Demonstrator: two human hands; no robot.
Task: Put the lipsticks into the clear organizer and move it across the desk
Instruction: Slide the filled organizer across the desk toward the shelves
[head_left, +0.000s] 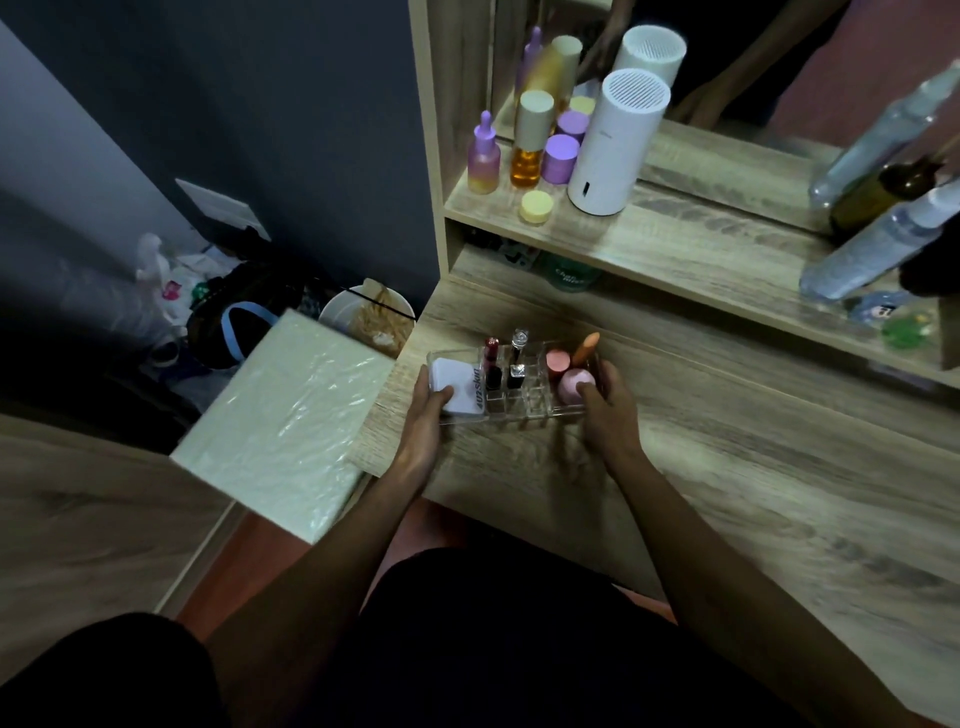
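The clear organizer (540, 402) sits near the left end of the wooden desk (727, 467). Two lipsticks stand upright in its middle slots: a dark red one (491, 364) and a black one with a clear cap (516, 358). A white compact (457, 387) lies in its left section, while a pink sponge (574, 387), a pink-capped jar (557, 360) and an orange tube (586, 347) fill the right. My left hand (427, 415) grips the organizer's left end. My right hand (608, 405) grips its right end.
A shelf (675, 244) above the desk holds purple and amber bottles (524, 150), a white cylinder (615, 140) and clear spray bottles (878, 244) in front of a mirror. A plastic-wrapped white box (291, 415) sits left of the desk, with a bin (369, 314) behind it.
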